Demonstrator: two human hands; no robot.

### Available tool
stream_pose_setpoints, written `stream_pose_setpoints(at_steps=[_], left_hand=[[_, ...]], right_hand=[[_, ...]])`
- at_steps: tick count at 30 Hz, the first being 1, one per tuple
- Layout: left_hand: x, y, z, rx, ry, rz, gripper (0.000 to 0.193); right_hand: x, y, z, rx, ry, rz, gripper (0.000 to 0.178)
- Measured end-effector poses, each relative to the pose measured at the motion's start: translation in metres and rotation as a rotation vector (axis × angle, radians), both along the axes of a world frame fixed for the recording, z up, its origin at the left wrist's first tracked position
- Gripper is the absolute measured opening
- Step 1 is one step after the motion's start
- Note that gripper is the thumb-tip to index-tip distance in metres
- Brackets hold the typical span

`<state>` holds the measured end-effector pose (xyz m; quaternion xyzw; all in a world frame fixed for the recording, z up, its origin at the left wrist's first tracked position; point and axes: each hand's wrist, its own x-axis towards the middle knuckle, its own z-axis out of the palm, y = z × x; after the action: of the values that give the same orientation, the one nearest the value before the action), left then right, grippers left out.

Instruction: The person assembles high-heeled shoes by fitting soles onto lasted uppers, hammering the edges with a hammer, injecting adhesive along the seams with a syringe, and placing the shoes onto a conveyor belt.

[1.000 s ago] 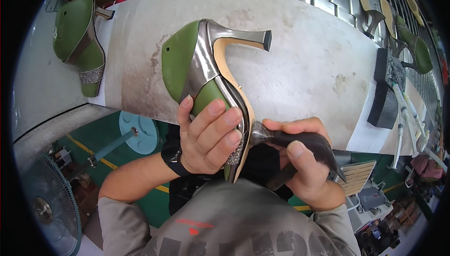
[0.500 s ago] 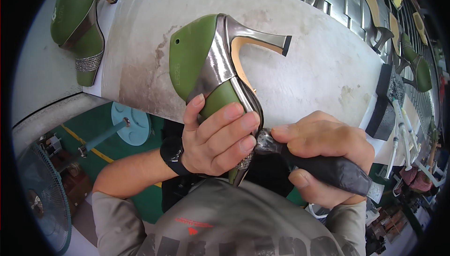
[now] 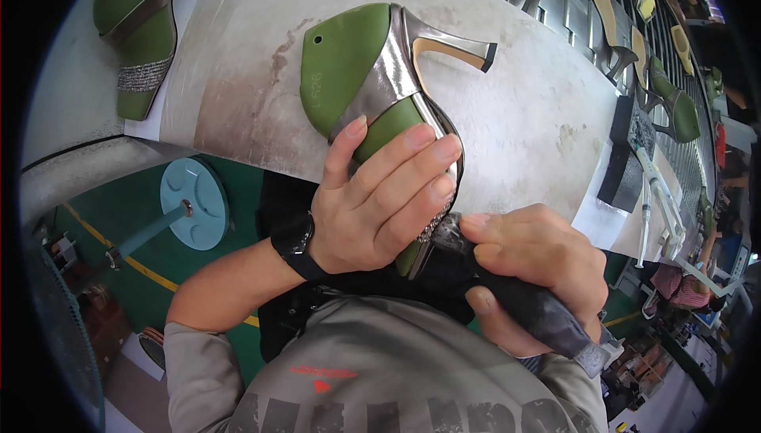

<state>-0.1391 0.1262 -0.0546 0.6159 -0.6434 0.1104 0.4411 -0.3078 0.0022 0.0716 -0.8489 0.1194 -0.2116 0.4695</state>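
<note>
A high-heeled shoe with a shiny pewter upper sits on a green last, lying on its side with the heel pointing right. My left hand is closed over its front part, pressing it against the near edge of the worktable. In my right hand is a hand tool with a black-wrapped handle. The tool's worn metal end touches the shoe's sole edge, next to the glittery strap by the toe. What shape the tip has is hidden against the shoe.
Another green last with a shoe lies at the far left of the pale worktable. A slatted metal conveyor with heels and insoles runs along the far right. Beside it lie a dark block and white-handled tools. A blue round-based stand is below left.
The shoe and both hands have shifted slightly in view, the shoe up and to the right. The tool's end sits lower along the shoe's edge, nearer the toe. Both grips stay the same.
</note>
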Motion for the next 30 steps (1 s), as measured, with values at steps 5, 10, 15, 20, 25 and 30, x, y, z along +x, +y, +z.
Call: stream_pose_setpoints(at_steps=[5, 10, 15, 20, 25, 30], left_hand=[[0.003, 0.004, 0.0, -0.013, -0.018, 0.005, 0.041], [0.008, 0.007, -0.007, 0.045, -0.143, -0.044, 0.082], [0.008, 0.01, -0.017, 0.0, -0.121, 0.008, 0.087], [0.0, 0.003, -0.017, -0.004, -0.141, 0.012, 0.082], [0.001, 0.001, -0.013, -0.028, -0.126, 0.039, 0.076], [0.0, 0.002, -0.012, -0.017, -0.105, 0.05, 0.079]], right_hand=[[-0.003, 0.022, 0.0, -0.081, 0.006, 0.019, 0.034], [-0.025, 0.038, -0.005, 0.208, 0.069, 0.048, 0.033], [-0.049, 0.048, 0.019, 0.416, -0.072, -0.348, 0.04], [-0.022, 0.033, -0.006, 0.252, -0.365, -0.344, 0.033], [-0.01, 0.022, -0.017, 0.345, -0.103, -0.273, 0.033], [-0.025, 0.019, 0.009, 0.068, -0.277, -0.416, 0.044]])
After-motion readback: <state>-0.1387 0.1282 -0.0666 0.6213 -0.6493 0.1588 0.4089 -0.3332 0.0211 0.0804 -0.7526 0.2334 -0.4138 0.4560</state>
